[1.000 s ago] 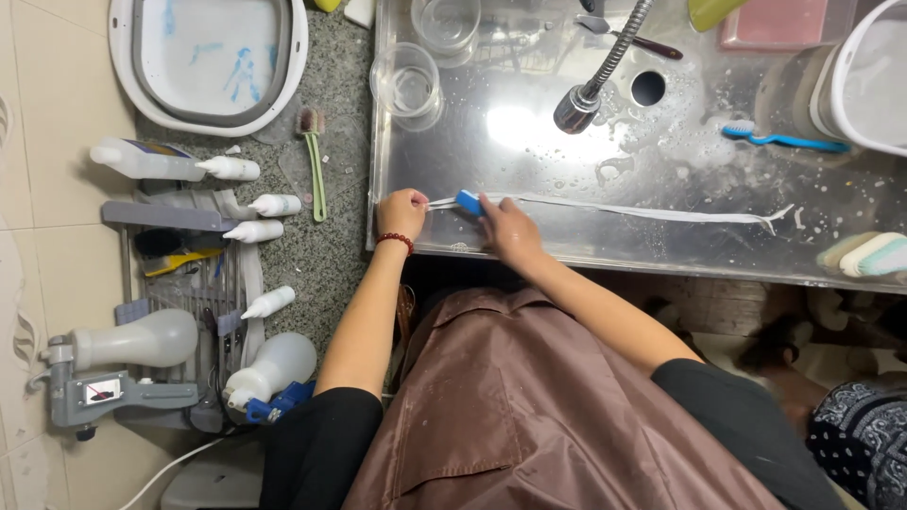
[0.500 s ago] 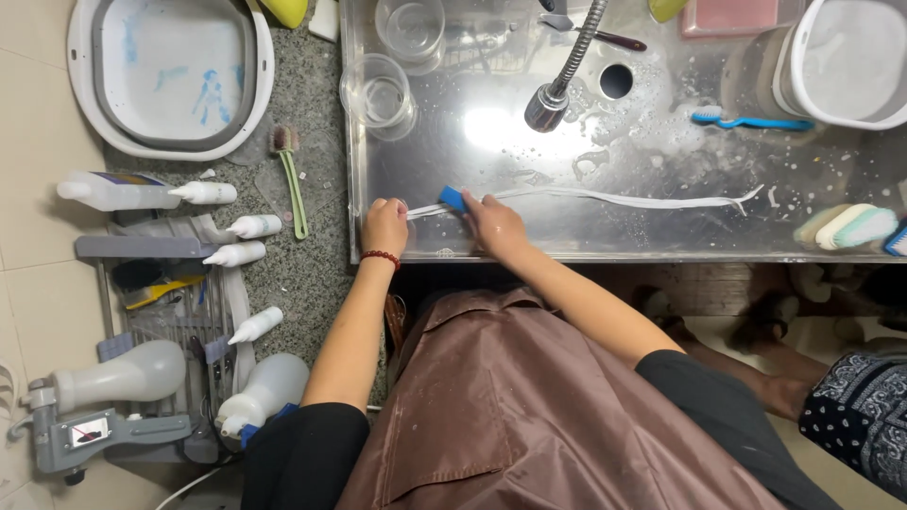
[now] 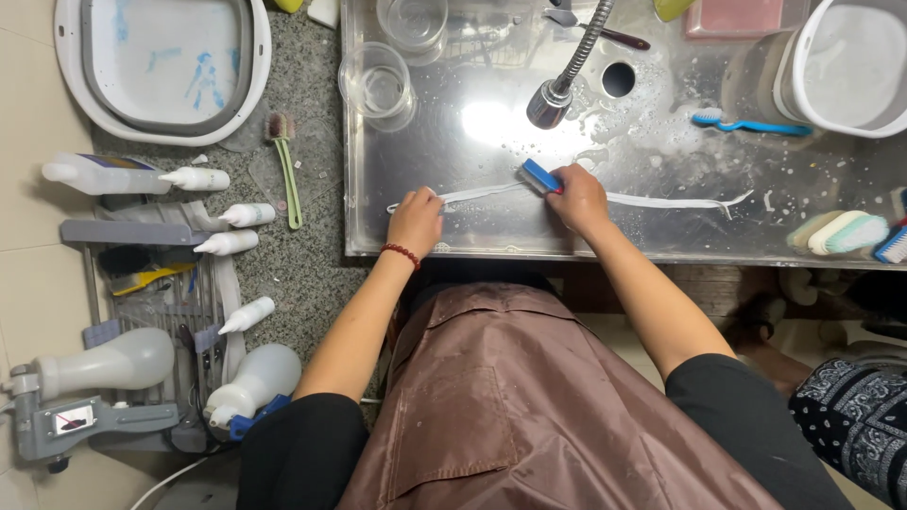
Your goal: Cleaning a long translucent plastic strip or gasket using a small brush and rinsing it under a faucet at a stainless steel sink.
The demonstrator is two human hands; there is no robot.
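A long white lace, thin and flat, lies wet on the steel floor of the sink, near its front edge. Its long axis runs left to right across the view, one end at the left hand and the other, frayed into a small fork, pointing right toward the sponges. The left hand presses the lace's left end down, fingers curled closed over it so the tip itself is hidden. The right hand is wrapped tight around a blue brush, which sits on the lace with its head angled up and to the left; its bristles cannot be seen. The stretch of lace under the right hand is covered. A faucet hangs over the sink just above the brush, its upper part cut off by the frame. Two clear cups stand at the sink's far left, and a blue toothbrush lies to the right, beside a white tub that is only partly in view. On the desk at left lie a green brush and white bottles.
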